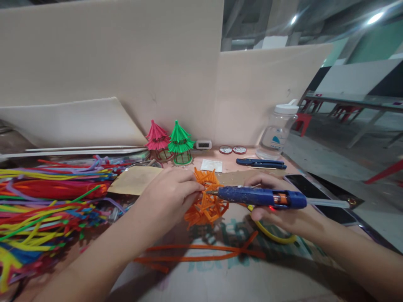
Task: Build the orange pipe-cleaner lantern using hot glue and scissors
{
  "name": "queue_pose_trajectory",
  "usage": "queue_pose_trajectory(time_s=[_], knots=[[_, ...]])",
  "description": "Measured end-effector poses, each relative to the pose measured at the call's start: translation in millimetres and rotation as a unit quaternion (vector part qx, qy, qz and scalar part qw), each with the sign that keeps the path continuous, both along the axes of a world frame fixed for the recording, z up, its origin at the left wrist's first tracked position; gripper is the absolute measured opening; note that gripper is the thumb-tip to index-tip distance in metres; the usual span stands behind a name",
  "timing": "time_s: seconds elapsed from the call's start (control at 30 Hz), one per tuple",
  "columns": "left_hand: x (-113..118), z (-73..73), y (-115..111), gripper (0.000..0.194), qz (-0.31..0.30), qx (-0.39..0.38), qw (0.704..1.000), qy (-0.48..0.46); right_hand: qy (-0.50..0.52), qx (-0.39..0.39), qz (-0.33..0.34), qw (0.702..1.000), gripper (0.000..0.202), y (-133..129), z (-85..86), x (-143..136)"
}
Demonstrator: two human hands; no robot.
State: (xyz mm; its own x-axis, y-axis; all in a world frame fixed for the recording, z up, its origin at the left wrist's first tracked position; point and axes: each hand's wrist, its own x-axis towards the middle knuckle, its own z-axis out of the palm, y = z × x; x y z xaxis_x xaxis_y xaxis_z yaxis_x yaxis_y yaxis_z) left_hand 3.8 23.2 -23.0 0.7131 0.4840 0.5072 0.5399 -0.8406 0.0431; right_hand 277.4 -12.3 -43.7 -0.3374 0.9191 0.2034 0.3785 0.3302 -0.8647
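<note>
The orange craft (pixel 206 209) is between the hands, over the worktop (pixel 201 285). The left hand (pixel 166 188) has its grip pinching the craft's edge, and the right hand's (pixel 285 218) grip is wrapped around the glue gun (pixel 245 195). The tip looks hot, so it seems best to keep fingers back, hold still and use a tiny dot. Orange strips (pixel 201 259) lie near. Colored stems (pixel 53 188) heap up left. Two small towers (pixel 181 144) stand behind, by a pale wall (pixel 176 75). Red stools (pixel 304 123) sit off right.
</note>
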Motion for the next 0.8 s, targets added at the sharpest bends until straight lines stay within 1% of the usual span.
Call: queue_pose_trajectory(time_s=[0.2, 0.47, 0.57, 0.67, 0.8], knots=[[1, 1.7, -1, 0.023, 0.004, 0.002, 1.000, 0.000, -0.025, 0.033, -0.012, 0.999, 0.054, 1, -0.2, 1], [2, 2.7, 2, 0.024, -0.002, -0.016, 1.000, -0.010, -0.029, 0.036, -0.020, 0.999, 0.054, 0, 0.9, -1], [-3, 3.3, 4, 0.023, 0.019, -0.025, 0.999, -0.009, -0.021, 0.045, 0.011, 0.999, 0.049, 2, 0.6, 2], [-8, 4.6, 7, 0.022, 0.049, -0.024, 0.998, -0.009, 0.010, 0.040, 0.045, 0.998, 0.043, 5, 0.7, 5], [-16, 8.7, 13, 0.022, 0.081, -0.057, 0.995, -0.012, 0.026, 0.025, 0.063, 0.997, 0.041, 7, -0.5, 7]])
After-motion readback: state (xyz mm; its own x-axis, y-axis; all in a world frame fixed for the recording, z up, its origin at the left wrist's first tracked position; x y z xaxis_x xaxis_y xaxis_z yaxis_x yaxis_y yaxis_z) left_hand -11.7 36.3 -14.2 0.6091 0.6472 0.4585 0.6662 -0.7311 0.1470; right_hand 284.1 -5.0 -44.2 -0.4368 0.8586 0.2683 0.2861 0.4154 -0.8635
